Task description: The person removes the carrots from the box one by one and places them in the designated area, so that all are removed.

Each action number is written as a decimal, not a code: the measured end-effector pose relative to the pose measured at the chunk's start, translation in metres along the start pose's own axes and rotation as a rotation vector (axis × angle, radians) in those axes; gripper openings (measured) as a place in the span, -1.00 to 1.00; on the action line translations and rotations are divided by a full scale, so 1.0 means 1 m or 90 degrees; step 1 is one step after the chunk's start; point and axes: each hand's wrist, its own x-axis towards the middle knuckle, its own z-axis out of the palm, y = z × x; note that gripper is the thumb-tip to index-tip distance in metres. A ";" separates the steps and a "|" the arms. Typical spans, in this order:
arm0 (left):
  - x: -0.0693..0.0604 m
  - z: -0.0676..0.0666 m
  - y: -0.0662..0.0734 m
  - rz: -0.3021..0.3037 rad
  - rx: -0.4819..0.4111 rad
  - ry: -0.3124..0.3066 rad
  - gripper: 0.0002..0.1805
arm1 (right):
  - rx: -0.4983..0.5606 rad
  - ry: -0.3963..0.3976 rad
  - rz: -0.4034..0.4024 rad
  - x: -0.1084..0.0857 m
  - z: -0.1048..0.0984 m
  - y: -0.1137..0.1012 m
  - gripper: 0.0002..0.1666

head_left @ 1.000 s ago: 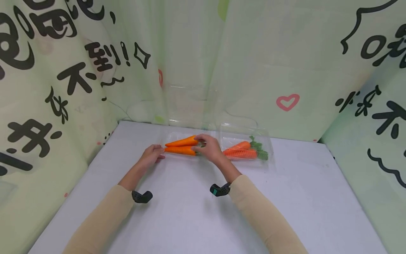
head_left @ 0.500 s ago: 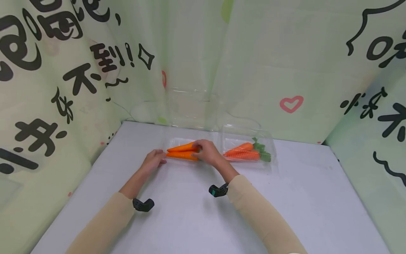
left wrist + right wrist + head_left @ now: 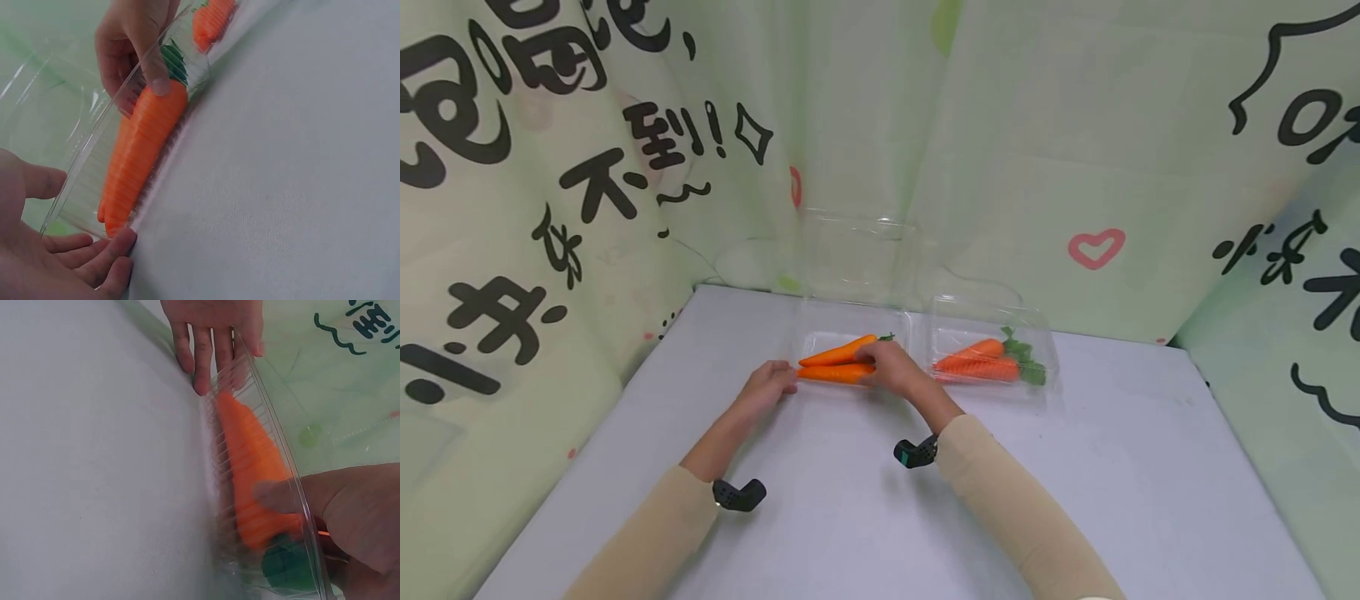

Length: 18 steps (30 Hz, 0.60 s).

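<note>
In the head view, a clear plastic box [image 3: 814, 340] with its see-through lid [image 3: 859, 257] raised stands near the table's back edge. Two orange carrots lie side by side in it, a rear carrot [image 3: 838, 353] and a front carrot [image 3: 833, 374]. My right hand [image 3: 897, 369] reaches in and pinches the front carrot near its green top, thumb [image 3: 159, 84] on the near side. At the box's left end is my left hand [image 3: 763, 392], its fingers [image 3: 202, 359] straight against the end wall and its thumb by the rim.
Right of the open box stands a second clear box [image 3: 1047, 333] with carrots [image 3: 981, 365] and green leaves [image 3: 1032, 372] in it. A white table [image 3: 850, 517] lies beneath. Pale green curtains [image 3: 1015, 150] with black writing enclose the back and sides.
My right hand has shifted from over both carrot tops toward the front carrot, and the rear carrot's leafy top now shows. My left hand stays at the box's left end. The head view has shifted slightly.
</note>
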 end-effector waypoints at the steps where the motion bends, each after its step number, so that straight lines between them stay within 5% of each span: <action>1: 0.000 0.000 0.000 0.001 0.000 -0.006 -0.37 | 0.018 -0.007 -0.020 0.000 0.000 0.000 -0.48; 6: -0.001 0.000 -0.003 -0.007 -0.006 -0.030 -0.35 | 0.020 -0.016 -0.043 -0.001 0.000 0.002 -0.44; 12: 0.000 0.000 -0.007 -0.017 -0.015 -0.034 -0.33 | -0.088 -0.003 0.018 -0.001 -0.001 0.004 -0.57; 18: -0.002 0.001 -0.004 -0.027 -0.014 -0.018 -0.33 | -0.128 0.017 0.054 0.001 -0.003 0.002 -0.53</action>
